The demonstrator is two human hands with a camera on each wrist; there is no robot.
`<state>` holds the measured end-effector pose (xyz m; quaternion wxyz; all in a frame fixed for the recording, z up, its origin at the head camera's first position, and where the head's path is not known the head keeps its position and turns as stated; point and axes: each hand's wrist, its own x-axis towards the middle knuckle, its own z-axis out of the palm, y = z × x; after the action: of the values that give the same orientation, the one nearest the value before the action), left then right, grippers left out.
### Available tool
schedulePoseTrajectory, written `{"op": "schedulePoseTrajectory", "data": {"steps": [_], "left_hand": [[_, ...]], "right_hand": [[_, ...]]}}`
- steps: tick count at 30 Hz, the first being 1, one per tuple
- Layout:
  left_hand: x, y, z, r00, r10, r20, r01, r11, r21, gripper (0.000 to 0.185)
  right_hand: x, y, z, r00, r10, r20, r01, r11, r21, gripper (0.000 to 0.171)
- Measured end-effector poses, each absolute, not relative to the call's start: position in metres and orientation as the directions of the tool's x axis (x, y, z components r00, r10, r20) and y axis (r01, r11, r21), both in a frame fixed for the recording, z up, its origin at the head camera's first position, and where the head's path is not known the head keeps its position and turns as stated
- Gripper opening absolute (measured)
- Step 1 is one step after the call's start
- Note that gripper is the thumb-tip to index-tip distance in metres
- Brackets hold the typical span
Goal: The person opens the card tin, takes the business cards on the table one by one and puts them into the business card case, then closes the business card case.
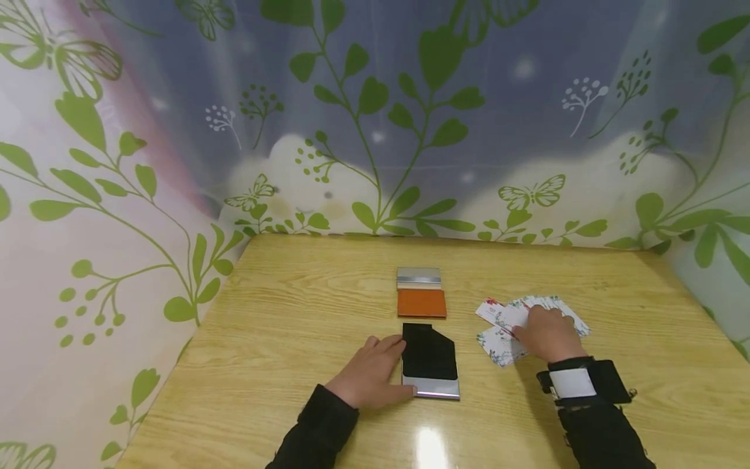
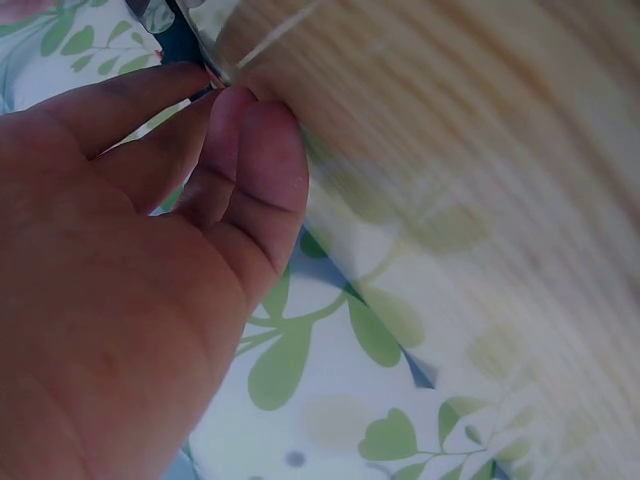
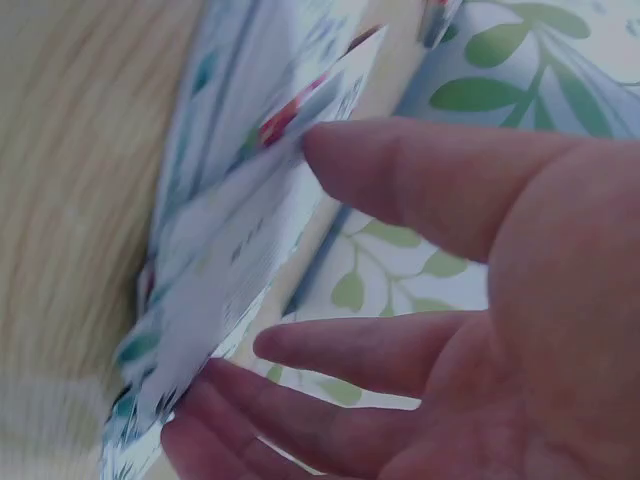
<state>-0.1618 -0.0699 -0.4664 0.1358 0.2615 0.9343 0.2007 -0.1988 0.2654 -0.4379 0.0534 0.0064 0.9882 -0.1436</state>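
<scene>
Head view: the left hand (image 1: 375,371) lies flat, fingers straight, steadying the open black card case (image 1: 430,360) at the counter's (image 1: 293,312) 6 o'clock. The right hand (image 1: 547,334) rests on fanned cards (image 1: 504,326) at 3 o'clock; no card looks loaded yet.

Left wrist view: fingers (image 2: 250,170) together, straight.

Right wrist view: fingers (image 3: 420,180) pinch one card (image 3: 250,230), apparently lifting it.

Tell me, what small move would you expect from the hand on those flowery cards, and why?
Probably lifting one card clear of the spread. The right hand rests on the fanned cards, one edge at its fingertips, while the left hand steadies the open black card case.
</scene>
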Motion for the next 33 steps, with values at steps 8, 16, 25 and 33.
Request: {"op": "schedulePoseTrajectory", "data": {"steps": [8,16,25,33], "left_hand": [[-0.163,-0.07,-0.465,-0.827,0.543,-0.143,0.441,0.786,0.434,0.087],[-0.163,-0.069,-0.466,-0.829,0.539,-0.149,0.436,0.79,0.432,0.087],[-0.161,-0.068,-0.467,-0.826,0.539,-0.162,0.433,0.792,0.431,0.088],[-0.161,-0.069,-0.464,-0.824,0.541,-0.169,0.432,0.793,0.43,0.087]], "right_hand": [[-0.2,0.277,-0.441,-0.999,0.033,-0.043,0.045,0.944,-0.327,0.037],[-0.205,0.283,-0.44,-0.997,0.065,-0.041,0.075,0.939,-0.337,0.053],[-0.198,0.279,-0.427,-0.999,-0.016,0.041,-0.031,0.909,-0.415,0.021],[-0.193,0.241,-0.406,-0.972,-0.224,0.07,-0.22,0.762,-0.609,0.027]]}}
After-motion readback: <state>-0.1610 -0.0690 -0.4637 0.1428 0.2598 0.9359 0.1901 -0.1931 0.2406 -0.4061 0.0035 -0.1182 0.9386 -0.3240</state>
